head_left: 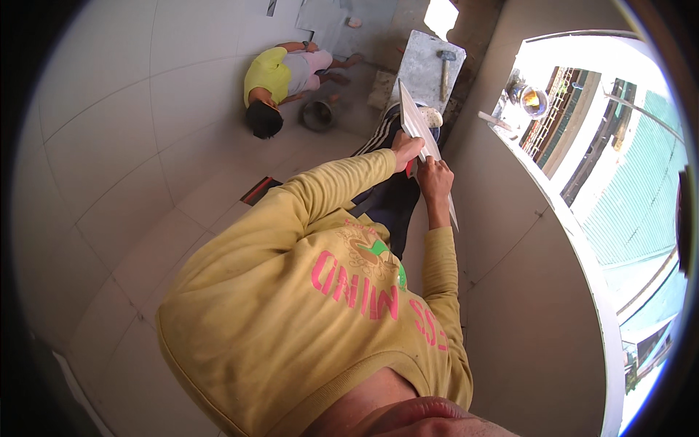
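Observation:
A long, thin whitish tile [415, 120] is tilted steeply in front of me, seen almost edge-on. Wrapped round its edge, my left hand [408, 148] is closed on it. My right hand [435, 179] is closed at the same tile, lower along its edge and close beside the left. A small red thing [410, 169] shows between my hands; its kind is hidden. Past the tile's far end lies a grey slab [424, 54] with a hammer [445, 73] on it. My dark trousers with white side stripes are below the tile.
A person in a yellow-green top [269, 76] crouches at the far left beside a dark bucket [317, 114]. Large pale tiles [109, 182] cover the left side. A low wall [531, 269] runs along my right, with another bucket [530, 100] beyond it. A dark-red object [260, 191] lies near my left elbow.

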Action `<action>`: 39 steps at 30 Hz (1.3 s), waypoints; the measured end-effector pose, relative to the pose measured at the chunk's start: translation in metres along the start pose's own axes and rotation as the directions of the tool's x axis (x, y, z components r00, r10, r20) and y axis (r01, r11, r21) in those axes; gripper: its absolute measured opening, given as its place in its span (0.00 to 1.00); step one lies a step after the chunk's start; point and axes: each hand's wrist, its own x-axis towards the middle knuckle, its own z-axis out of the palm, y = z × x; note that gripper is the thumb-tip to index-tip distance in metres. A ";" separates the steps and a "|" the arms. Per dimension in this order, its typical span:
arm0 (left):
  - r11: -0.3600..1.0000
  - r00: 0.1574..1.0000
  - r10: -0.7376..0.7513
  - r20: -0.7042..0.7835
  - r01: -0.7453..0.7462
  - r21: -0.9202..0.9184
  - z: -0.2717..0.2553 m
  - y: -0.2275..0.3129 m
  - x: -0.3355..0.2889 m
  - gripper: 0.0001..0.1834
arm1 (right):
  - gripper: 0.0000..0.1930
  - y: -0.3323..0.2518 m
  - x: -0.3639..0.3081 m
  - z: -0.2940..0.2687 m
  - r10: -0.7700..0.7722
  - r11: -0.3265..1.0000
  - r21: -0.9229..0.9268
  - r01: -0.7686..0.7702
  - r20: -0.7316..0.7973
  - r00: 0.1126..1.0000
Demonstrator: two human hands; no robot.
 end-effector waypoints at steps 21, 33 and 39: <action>0.991 0.956 -0.129 0.263 0.130 0.013 -0.022 0.009 0.051 0.23 | 0.19 0.031 -0.091 -0.008 0.484 0.869 0.080 -0.489 0.072 0.872; 0.976 0.952 -0.183 0.246 0.145 0.164 -0.038 0.030 0.077 0.25 | 0.10 0.005 -0.071 -0.029 0.539 0.830 0.085 -0.551 0.130 0.832; 0.964 0.939 -0.252 0.235 0.223 0.142 -0.040 0.032 0.063 0.22 | 0.09 0.011 -0.082 -0.013 0.522 0.848 0.071 -0.526 0.073 0.850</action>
